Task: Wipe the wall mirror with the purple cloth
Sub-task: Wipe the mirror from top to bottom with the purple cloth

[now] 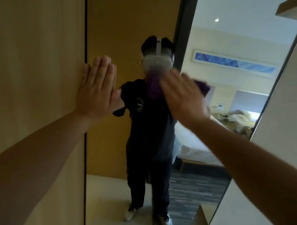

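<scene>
The purple cloth (203,86) lies under the flat right hand (181,97), pressed against the wall mirror (213,115), while the left hand (97,90) rests flat, fingers spread, at the mirror's left edge.

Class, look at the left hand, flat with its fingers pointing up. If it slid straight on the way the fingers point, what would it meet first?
Nothing, as far as the picture shows. The left hand rests at the mirror's left edge beside the wooden panel; above its fingertips only bare glass and edge appear, though depth is hard to judge.
</scene>
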The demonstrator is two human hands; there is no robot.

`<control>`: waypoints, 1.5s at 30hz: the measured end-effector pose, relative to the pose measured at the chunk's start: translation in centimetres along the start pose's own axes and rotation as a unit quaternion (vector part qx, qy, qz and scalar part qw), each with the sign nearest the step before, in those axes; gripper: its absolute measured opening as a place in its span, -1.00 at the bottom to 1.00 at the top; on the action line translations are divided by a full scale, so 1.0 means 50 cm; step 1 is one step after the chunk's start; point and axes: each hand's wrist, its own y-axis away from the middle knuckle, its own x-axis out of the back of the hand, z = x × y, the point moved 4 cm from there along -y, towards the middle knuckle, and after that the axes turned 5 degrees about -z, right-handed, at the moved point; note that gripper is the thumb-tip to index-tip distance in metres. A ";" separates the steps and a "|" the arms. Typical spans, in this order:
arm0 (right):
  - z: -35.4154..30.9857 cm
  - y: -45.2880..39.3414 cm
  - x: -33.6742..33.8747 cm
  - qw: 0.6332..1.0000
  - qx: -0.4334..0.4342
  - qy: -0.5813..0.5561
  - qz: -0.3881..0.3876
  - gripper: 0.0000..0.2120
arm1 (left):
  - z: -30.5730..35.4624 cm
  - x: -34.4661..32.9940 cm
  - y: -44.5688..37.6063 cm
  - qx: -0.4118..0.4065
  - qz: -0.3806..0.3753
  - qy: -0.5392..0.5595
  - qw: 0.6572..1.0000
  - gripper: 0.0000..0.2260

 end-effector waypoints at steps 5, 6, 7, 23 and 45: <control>-0.204 0.295 -0.117 0.978 0.134 0.018 -0.160 -0.32 | -0.001 -0.003 0.001 -0.003 -0.011 0.016 1.000 -0.38; -0.232 0.342 -0.129 0.968 0.163 0.028 -0.189 -0.31 | -0.002 -0.005 0.000 -0.005 -0.014 0.017 1.000 -0.38; -0.251 0.375 -0.135 0.962 0.177 0.033 -0.204 -0.33 | -0.002 -0.006 0.001 -0.007 -0.013 0.016 1.000 -0.38; -0.045 -0.077 0.066 0.992 -0.039 -0.106 0.061 -0.51 | -0.008 0.029 0.001 -0.018 -0.080 0.021 0.996 -0.41; -0.280 -0.035 -0.106 0.998 0.029 -0.038 -0.027 -0.37 | -0.238 0.025 0.054 0.076 -0.002 -0.004 0.997 -0.43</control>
